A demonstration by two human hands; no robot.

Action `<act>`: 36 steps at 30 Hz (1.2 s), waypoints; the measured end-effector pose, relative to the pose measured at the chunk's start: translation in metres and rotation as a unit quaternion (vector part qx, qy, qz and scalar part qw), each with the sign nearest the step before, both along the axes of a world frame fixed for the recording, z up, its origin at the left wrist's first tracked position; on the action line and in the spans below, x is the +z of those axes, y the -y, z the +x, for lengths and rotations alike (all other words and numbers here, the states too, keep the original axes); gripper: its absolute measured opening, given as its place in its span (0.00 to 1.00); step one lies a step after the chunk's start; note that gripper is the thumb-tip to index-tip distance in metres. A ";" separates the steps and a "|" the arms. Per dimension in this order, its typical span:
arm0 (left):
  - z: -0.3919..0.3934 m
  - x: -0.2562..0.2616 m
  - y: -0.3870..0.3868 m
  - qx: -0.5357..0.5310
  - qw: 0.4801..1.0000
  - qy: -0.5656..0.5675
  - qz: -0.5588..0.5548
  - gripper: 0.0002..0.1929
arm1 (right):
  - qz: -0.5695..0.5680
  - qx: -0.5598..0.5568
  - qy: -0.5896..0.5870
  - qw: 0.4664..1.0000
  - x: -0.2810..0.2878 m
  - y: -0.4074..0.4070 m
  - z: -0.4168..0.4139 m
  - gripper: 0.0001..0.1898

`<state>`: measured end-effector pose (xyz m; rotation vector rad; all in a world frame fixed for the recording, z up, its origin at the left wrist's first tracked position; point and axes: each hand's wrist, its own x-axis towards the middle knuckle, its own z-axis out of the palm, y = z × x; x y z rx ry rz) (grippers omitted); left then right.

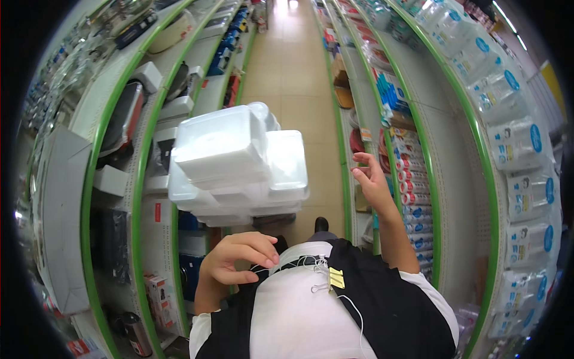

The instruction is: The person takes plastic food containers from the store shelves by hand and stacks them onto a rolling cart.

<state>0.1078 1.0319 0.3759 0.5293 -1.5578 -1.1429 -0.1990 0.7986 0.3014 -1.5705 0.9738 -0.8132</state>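
Note:
Before me in the aisle rises a pile of translucent white plastic containers [219, 143], stacked in several layers; what carries them underneath is mostly hidden. My left hand [242, 258] hangs in front of my body, just short of the pile, its fingers loosely bent and nothing in them. Raised at the right, my right hand [370, 177] is also without any object, thumb and fingers apart. It is nearest to the lower shelves on that side, where rolls in printed wrappers [411, 175] are stacked; whether it touches a shelf edge I cannot tell.
Green-edged shelving [144, 188] flanks the aisle on the left, holding boxes and pans. Along the right-hand shelving [482, 179] sit large clear-wrapped packs [515, 143] on top. Beige floor tiles [291, 89] run ahead between them. A yellow binder clip [336, 279] holds white cable on my clothing.

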 end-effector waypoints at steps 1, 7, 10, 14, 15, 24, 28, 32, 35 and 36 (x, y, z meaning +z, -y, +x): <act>-0.008 -0.002 0.008 -0.010 1.000 -0.005 0.002 0.16 | 0.004 -0.010 0.003 1.000 0.000 -0.003 -0.011 0.22; -0.063 0.004 0.055 -0.086 0.995 0.045 -0.010 0.15 | 0.013 -0.071 0.008 0.997 -0.005 0.003 -0.093 0.22; -0.098 0.007 0.074 -0.076 0.996 0.044 0.003 0.15 | 0.003 -0.096 0.018 0.995 -0.005 0.022 -0.131 0.22; -0.150 0.012 0.104 -0.007 0.995 0.089 0.032 0.14 | -0.004 -0.075 0.061 0.995 0.006 0.062 -0.161 0.20; -0.163 0.009 0.111 0.019 0.994 0.095 0.057 0.13 | -0.001 -0.069 0.080 0.994 0.009 0.068 -0.167 0.20; -0.226 0.014 0.137 0.083 0.990 0.071 0.094 0.11 | -0.073 0.003 0.186 0.980 0.062 0.163 -0.151 0.18; -0.225 0.014 0.146 0.109 0.986 0.070 0.101 0.11 | -0.078 0.010 0.201 0.976 0.081 0.199 -0.121 0.17; -0.207 0.006 0.162 0.141 0.986 0.071 0.063 0.11 | -0.069 0.072 0.199 0.975 0.078 0.229 -0.081 0.17; -0.198 0.010 0.182 0.149 0.985 0.065 0.055 0.11 | -0.071 0.108 0.187 0.974 0.072 0.255 -0.056 0.16; -0.193 0.013 0.187 0.151 0.984 0.064 0.068 0.11 | -0.069 0.114 0.181 0.974 0.071 0.264 -0.046 0.16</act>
